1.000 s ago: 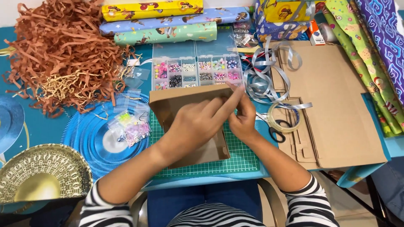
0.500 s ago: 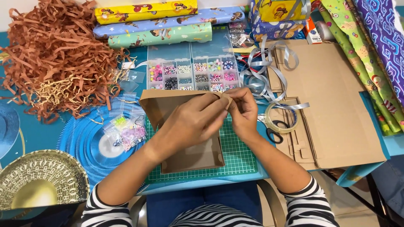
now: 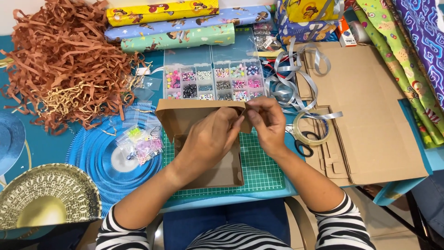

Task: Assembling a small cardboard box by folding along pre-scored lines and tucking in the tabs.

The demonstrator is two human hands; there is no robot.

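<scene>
A green cutting mat (image 3: 259, 169) lies at the near edge of the table and serves as the landmark. To its right lies a large sheet of flat brown cardboard (image 3: 370, 115); far to its left spreads a heap of shredded brown paper (image 3: 60, 65). Beyond the mat, rolls of patterned gift wrap (image 3: 175, 23) lie side by side. Just left of the mat sits a round blue pleated paper disc (image 3: 92, 157). On the mat stands a small open cardboard box (image 3: 208, 139), its lid flap raised toward the far side. Directly behind the mat is a clear bead organiser (image 3: 215, 78) with many compartments. Between mat and cardboard sheet rest a tape roll (image 3: 311, 128) and black-handled scissors (image 3: 303, 146). The left hand (image 3: 210, 136) lies over the box, fingers curled narrow against the lid's front edge. The right hand (image 3: 268, 122), above the mat's right part, pinches the lid's right corner, fingers nearly closed.
</scene>
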